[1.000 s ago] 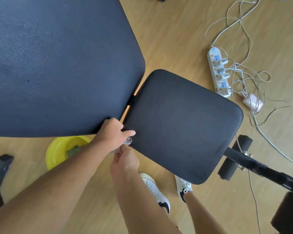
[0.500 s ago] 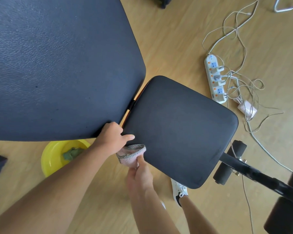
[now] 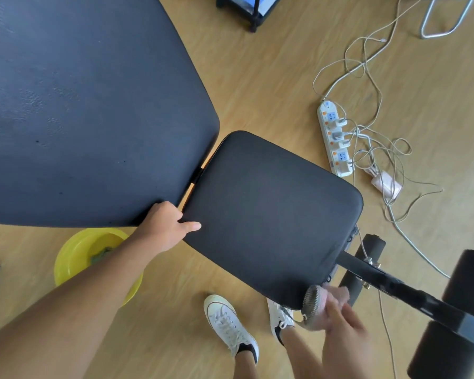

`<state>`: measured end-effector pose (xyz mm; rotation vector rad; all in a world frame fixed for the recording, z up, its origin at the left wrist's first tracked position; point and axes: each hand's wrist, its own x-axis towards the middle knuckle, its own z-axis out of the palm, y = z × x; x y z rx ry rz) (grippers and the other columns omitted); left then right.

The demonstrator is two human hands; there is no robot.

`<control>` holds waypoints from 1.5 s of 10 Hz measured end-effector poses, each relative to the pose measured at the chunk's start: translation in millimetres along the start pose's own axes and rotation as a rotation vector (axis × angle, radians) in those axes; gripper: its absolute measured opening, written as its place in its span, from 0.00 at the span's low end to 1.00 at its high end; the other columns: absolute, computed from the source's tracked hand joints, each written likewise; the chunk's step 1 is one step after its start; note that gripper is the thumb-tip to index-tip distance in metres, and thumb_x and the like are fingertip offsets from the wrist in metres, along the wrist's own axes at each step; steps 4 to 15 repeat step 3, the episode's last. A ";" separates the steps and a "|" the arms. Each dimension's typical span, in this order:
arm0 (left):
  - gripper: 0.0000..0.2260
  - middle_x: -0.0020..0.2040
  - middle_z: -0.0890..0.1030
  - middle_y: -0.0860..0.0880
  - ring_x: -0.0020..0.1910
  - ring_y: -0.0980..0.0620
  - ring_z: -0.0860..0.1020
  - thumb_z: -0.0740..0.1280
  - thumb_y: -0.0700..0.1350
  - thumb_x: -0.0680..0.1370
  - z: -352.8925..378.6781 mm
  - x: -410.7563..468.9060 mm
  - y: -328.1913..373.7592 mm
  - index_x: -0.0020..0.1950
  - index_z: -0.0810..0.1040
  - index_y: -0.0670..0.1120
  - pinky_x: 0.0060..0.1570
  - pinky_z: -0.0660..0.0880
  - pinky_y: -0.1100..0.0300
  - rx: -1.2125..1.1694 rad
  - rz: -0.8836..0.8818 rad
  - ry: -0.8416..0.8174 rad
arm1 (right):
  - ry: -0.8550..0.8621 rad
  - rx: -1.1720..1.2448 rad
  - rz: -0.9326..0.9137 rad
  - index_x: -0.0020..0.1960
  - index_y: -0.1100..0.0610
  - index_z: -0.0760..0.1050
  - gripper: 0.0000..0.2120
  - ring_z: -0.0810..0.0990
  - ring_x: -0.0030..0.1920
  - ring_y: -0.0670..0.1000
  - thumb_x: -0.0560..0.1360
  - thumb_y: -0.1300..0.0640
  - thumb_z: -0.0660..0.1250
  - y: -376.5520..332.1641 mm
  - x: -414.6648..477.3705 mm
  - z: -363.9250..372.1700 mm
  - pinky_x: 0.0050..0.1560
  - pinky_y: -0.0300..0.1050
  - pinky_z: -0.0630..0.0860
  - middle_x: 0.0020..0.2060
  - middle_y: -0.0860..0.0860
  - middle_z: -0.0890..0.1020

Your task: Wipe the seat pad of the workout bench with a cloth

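The floor (image 3: 271, 77) is pale wood-grain board, seen from above through a wide-angle lens that bends the edges; a white power strip (image 3: 335, 139) lies on it to the right of the bench with several plugs inserted and a tangle of pale cables (image 3: 378, 149) spreading around it; the cable ends run out of frame. The black back pad (image 3: 88, 105) fills the upper left and is cut off by the top and left borders; the black seat pad (image 3: 271, 214) sits just beside it, a narrow gap between them showing an orange strip and a dark frame member. A yellow basin (image 3: 74, 255) stands on the floor below the back pad, largely covered by the left forearm; something green lies inside it, too hidden to identify. The left hand (image 3: 166, 228) rests at the near corner of the seat pad next to the gap, fingers curled over the pad edge, thumb extended flat on the top surface, arm reaching in from the lower left. The right hand (image 3: 337, 310) is at the pad's lower right corner, motion-blurred; it is closed around a bunched cloth (image 3: 312, 300), grey mesh on one side and pinkish on the other, which touches the corner edge of the seat pad; individual finger positions cannot be resolved. Two white shoes (image 3: 230, 326) stand on the floor below the pad; black foam rollers (image 3: 364, 266) and a frame bar extend to the lower right, partly cut off.
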<state>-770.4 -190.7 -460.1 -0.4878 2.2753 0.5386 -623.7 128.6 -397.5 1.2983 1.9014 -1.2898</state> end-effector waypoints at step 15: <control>0.17 0.60 0.84 0.40 0.59 0.39 0.80 0.67 0.51 0.80 14.3 -72.0 12.6 0.60 0.82 0.40 0.58 0.76 0.48 -0.302 -0.243 0.125 | -0.223 -0.043 -0.193 0.48 0.59 0.82 0.18 0.85 0.45 0.61 0.75 0.43 0.71 -87.8 -22.8 -98.7 0.51 0.57 0.81 0.42 0.58 0.87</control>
